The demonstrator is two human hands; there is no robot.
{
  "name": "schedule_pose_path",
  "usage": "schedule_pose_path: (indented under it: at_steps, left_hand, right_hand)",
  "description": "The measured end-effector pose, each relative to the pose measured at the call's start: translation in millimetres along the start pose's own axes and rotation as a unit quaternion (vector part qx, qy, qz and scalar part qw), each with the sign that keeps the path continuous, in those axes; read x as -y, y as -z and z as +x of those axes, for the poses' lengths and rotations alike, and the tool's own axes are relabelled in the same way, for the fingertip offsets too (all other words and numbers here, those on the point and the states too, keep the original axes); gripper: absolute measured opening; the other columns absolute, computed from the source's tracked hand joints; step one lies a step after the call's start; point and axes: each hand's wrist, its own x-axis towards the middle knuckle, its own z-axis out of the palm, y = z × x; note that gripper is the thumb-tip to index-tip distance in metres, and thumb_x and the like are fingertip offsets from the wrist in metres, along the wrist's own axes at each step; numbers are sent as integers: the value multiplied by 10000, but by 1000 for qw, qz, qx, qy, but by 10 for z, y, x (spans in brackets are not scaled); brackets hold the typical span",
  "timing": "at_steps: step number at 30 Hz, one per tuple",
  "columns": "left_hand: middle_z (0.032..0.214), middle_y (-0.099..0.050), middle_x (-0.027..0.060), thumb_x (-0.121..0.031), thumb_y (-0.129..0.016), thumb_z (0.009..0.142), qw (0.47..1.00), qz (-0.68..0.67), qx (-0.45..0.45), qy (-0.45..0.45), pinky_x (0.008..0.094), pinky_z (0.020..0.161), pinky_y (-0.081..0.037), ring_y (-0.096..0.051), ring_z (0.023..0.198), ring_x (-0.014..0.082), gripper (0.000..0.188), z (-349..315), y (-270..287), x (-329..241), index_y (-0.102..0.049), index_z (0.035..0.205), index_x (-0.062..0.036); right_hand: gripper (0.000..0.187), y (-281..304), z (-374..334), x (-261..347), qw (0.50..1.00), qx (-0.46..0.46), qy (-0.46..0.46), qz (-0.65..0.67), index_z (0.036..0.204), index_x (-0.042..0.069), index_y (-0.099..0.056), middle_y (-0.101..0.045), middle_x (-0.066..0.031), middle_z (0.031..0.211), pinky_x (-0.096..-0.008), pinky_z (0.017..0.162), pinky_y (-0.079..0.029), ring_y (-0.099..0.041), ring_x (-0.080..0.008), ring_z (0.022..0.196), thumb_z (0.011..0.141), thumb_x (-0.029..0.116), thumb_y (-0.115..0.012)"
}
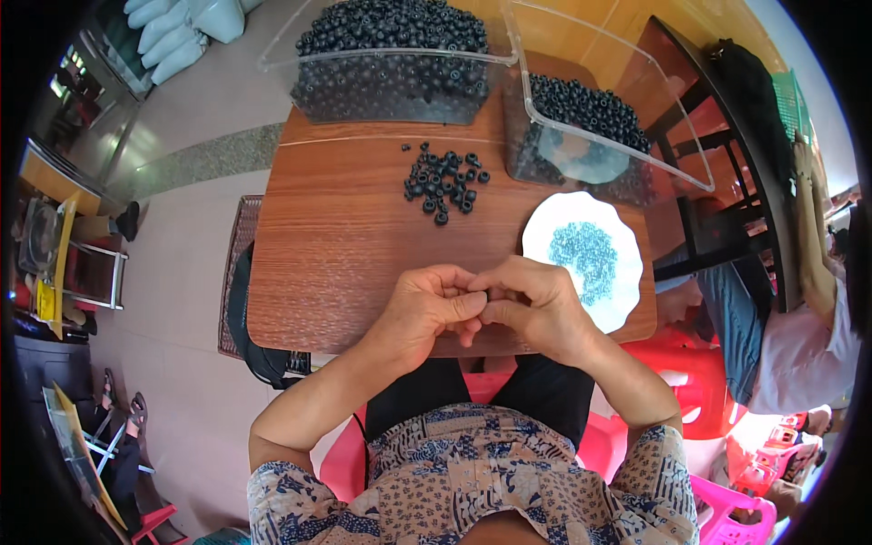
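Note:
Over the near part of the wooden table, my left hand [434,304] and my right hand [538,302] meet with their fingertips together. Both are closed in a pinch around a small black part [486,293], mostly hidden by the fingers. Beyond them lies a loose heap of small black ring-shaped parts [441,186], with open holes showing in several. Just right of my right hand is a white scalloped plate [627,272] holding a spread of tiny pale-blue, clear-looking pieces [586,262].
Two clear plastic bins, one at the back [391,86] and one at the back right [677,163], hold many more black parts. The brown tabletop [318,254] ends close to my lap. Another person [808,345] sits at the right beside a dark table [727,136].

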Motion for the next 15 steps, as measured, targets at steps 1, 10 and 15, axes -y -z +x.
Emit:
schedule_pose_path:
  at_steps: [1,10,15]
  left_hand:
    - [785,-633,92,-52,-613,848,1000,-19,11,21,232,509,-474,-583,610,120,133,15,9,1,-594,951,30]
    - [749,-641,39,-88,-668,740,860,401,-116,-291,240,513,-461,-582,629,103,148,507,-33,-1141,-656,876,-31]
    - [786,-649,75,-101,-657,760,479,666,-300,-487,304,682,-475,-587,688,183,246,1179,443,-2116,-669,1006,-109]
  right_hand:
    - [248,-9,-6,-8,996,-20,64,-60,990,19,-642,-560,3,710,-204,556,-414,-505,-53,628,749,-23,-680]
    - [242,192,-225,7,989,-75,63,-113,1014,-38,-598,-619,-127,761,-285,565,-487,-610,-179,621,781,-4,-653]
    - [216,116,-293,75,991,-47,85,-92,1004,-17,-616,-585,-36,737,-219,556,-435,-540,-88,617,790,-33,-644]
